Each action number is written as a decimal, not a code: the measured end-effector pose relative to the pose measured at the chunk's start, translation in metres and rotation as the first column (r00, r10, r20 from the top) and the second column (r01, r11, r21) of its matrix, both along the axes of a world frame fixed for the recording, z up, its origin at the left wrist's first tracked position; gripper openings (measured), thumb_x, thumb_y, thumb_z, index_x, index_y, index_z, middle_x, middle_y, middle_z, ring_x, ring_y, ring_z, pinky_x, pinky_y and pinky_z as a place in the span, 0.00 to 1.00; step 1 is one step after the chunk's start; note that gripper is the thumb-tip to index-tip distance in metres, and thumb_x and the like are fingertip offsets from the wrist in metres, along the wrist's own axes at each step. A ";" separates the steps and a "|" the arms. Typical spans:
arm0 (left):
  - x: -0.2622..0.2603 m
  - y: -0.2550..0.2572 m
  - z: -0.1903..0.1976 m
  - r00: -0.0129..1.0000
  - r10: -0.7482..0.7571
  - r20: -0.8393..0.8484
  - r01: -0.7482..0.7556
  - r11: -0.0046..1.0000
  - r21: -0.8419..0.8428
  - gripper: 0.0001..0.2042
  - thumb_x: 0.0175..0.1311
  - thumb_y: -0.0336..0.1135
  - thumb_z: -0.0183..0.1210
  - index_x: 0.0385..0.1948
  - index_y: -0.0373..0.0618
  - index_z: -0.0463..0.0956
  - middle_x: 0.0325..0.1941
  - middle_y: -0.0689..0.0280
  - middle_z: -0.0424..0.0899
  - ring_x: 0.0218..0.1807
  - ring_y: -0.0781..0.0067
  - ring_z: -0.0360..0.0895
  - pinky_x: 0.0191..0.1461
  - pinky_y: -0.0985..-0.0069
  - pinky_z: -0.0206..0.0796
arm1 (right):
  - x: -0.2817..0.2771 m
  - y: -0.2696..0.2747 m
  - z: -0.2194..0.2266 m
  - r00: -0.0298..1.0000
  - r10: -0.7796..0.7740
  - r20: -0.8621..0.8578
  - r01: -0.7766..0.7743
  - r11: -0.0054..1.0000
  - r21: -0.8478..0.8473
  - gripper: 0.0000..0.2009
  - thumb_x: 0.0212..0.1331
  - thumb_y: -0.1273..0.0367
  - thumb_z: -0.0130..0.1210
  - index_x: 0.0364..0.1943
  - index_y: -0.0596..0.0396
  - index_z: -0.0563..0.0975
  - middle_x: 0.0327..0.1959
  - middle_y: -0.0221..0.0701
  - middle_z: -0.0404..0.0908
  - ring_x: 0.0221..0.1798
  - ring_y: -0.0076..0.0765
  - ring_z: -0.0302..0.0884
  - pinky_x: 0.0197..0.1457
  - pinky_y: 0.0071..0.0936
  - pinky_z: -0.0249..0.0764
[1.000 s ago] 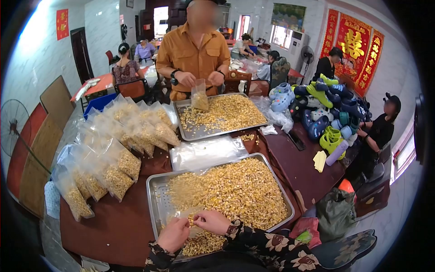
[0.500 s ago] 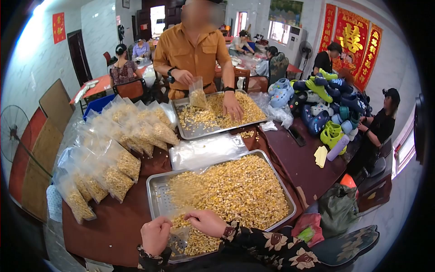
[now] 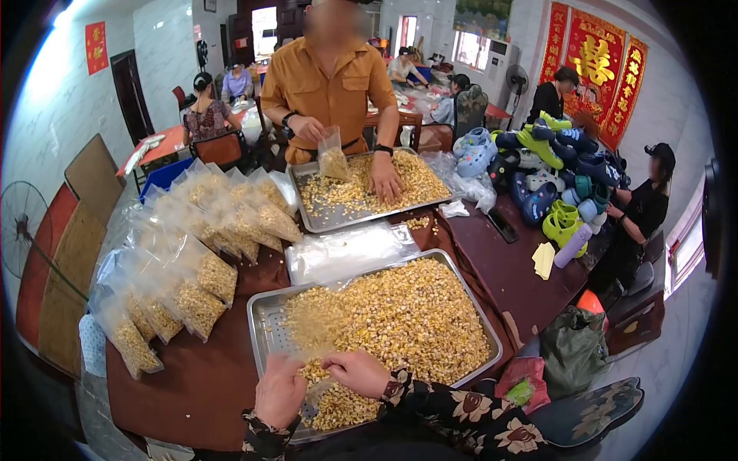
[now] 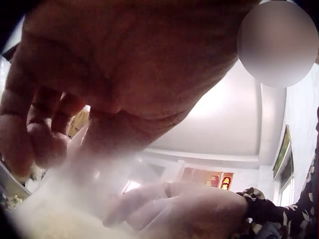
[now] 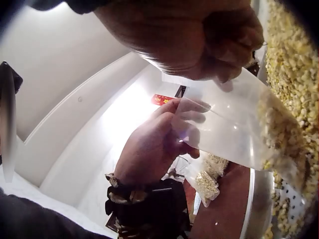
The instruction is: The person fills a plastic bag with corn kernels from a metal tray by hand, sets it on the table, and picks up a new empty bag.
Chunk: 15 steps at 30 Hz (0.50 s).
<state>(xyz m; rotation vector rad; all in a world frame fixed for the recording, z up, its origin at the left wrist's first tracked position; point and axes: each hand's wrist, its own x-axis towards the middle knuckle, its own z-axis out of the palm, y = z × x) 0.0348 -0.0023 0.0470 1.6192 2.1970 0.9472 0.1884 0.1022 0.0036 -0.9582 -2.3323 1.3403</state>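
Observation:
A clear plastic bag (image 5: 227, 119) with yellow kernels in its lower part is held between both hands over the near metal tray (image 3: 261, 316). In the right wrist view the left hand (image 5: 149, 144) pinches one side of the bag's top edge, and the right hand (image 5: 199, 40) pinches the other. From the head view, the left hand (image 3: 279, 392) is at the tray's left front and the right hand (image 3: 360, 373) just right of it, fingers curled. Kernels (image 3: 407, 323) are heaped across the tray.
Filled bags (image 3: 200, 300) stand in rows at the left. Flat empty bags (image 3: 350, 252) lie behind the near tray. Across the table a person in orange (image 3: 330, 92) holds a bag over a second tray (image 3: 307, 219). Clogs (image 3: 565, 223) are piled at the right.
The hands moved slightly apart and toward the body, then the left hand came back up a little. The person opposite lowered one hand into the far tray's kernels.

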 end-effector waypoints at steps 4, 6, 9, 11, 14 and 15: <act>-0.001 0.002 0.005 0.998 -0.058 -0.027 0.054 0.992 -0.112 0.07 0.56 0.32 0.54 0.33 0.43 0.79 0.39 0.52 0.77 0.39 0.47 0.77 0.41 0.57 0.69 | -0.001 -0.005 0.006 0.999 0.022 0.047 -0.026 0.997 0.074 0.11 0.59 0.65 0.48 0.41 0.48 0.80 0.35 0.37 0.83 0.38 0.47 0.80 0.42 0.39 0.75; -0.003 0.004 0.003 0.999 -0.031 -0.019 0.028 0.990 -0.137 0.07 0.56 0.31 0.54 0.34 0.41 0.79 0.39 0.52 0.77 0.40 0.47 0.76 0.42 0.58 0.69 | -0.001 -0.006 0.006 0.999 0.031 0.042 -0.035 0.994 0.107 0.10 0.59 0.66 0.49 0.41 0.47 0.80 0.34 0.37 0.83 0.37 0.46 0.81 0.42 0.37 0.76; -0.007 0.004 0.000 1.000 -0.017 0.013 0.018 0.996 -0.092 0.08 0.55 0.29 0.54 0.35 0.39 0.78 0.42 0.50 0.77 0.42 0.45 0.76 0.44 0.58 0.69 | 0.000 -0.005 0.006 0.999 0.014 0.051 -0.020 0.993 0.119 0.11 0.59 0.66 0.49 0.41 0.47 0.80 0.33 0.36 0.83 0.36 0.46 0.81 0.42 0.37 0.76; -0.009 0.003 -0.007 0.999 -0.030 0.037 0.031 0.999 -0.025 0.09 0.55 0.28 0.54 0.37 0.38 0.78 0.44 0.49 0.77 0.44 0.44 0.76 0.46 0.58 0.69 | 0.002 -0.002 0.004 0.999 0.005 0.044 -0.008 0.998 0.059 0.11 0.59 0.66 0.49 0.42 0.47 0.80 0.33 0.36 0.83 0.36 0.46 0.81 0.41 0.37 0.76; -0.010 0.003 -0.018 0.993 -0.115 0.038 0.112 0.991 0.070 0.15 0.54 0.25 0.52 0.45 0.37 0.75 0.50 0.45 0.76 0.48 0.40 0.74 0.49 0.56 0.68 | 0.002 0.001 -0.004 0.999 -0.016 0.043 0.013 0.997 0.070 0.12 0.59 0.65 0.48 0.42 0.47 0.80 0.32 0.37 0.83 0.35 0.47 0.81 0.40 0.37 0.76; -0.007 0.004 -0.010 0.990 -0.111 0.091 0.111 0.994 0.009 0.17 0.54 0.24 0.50 0.47 0.35 0.73 0.53 0.43 0.74 0.52 0.41 0.73 0.54 0.60 0.67 | 0.003 0.002 -0.003 0.999 -0.016 0.044 0.013 0.997 0.070 0.12 0.59 0.65 0.48 0.42 0.47 0.80 0.32 0.37 0.83 0.35 0.47 0.81 0.40 0.37 0.76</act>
